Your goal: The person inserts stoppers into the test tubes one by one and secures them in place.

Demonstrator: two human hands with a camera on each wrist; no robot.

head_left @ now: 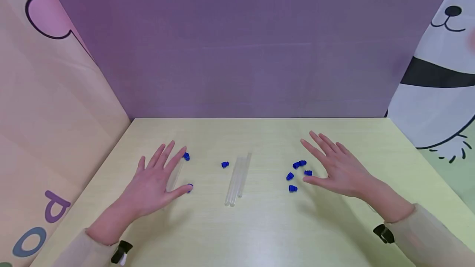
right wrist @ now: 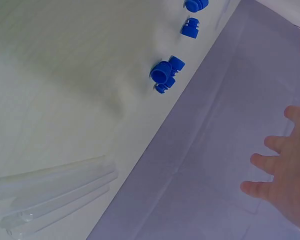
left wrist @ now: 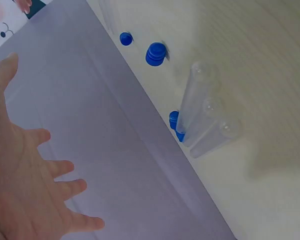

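Both hands hover over the table with fingers spread, holding nothing. My left hand (head_left: 152,186) is on the left, above a clear tube (head_left: 175,178) that it partly hides. Two blue caps (head_left: 186,156) show by its index finger and thumb, the second mostly covered. Mid-table lie several clear round-ended test tubes (head_left: 233,182) side by side, with one blue cap (head_left: 225,164) just left of them. My right hand (head_left: 343,173) is on the right, its thumb beside a loose group of blue caps (head_left: 293,188). The right wrist view shows the ribbed blue caps (right wrist: 161,73) closer.
The pale wooden table (head_left: 259,234) ends at a purple backdrop (head_left: 252,52). Printed panels flank it: a pink one (head_left: 67,106) at left and a cartoon-animal one (head_left: 441,106) at right. A dark clip (head_left: 384,233) sits by the right cuff.
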